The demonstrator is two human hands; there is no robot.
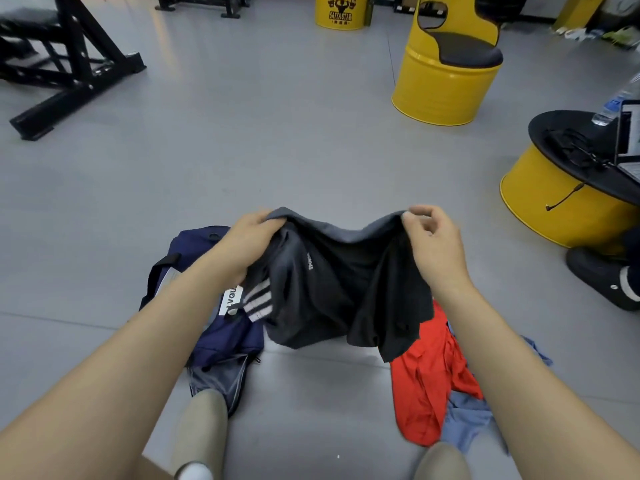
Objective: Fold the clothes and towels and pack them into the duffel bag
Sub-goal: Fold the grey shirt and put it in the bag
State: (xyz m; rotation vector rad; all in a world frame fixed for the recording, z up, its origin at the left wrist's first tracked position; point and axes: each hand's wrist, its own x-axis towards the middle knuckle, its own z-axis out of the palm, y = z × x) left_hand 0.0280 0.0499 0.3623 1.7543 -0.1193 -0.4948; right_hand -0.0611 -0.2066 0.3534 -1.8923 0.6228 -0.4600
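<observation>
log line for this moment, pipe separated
left hand: grips dark garment | right hand: pinches same | bag: on floor | red cloth, blue cloth: loose on floor

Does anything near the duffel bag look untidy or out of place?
Yes. A red garment and a blue cloth lie crumpled together on the floor, unfolded, to the right of the navy duffel bag.

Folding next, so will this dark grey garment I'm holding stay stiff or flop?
Likely floppy: the dark grey garment sags between the left hand and right hand. Probably light: finger pinches alone hold it up.
</observation>
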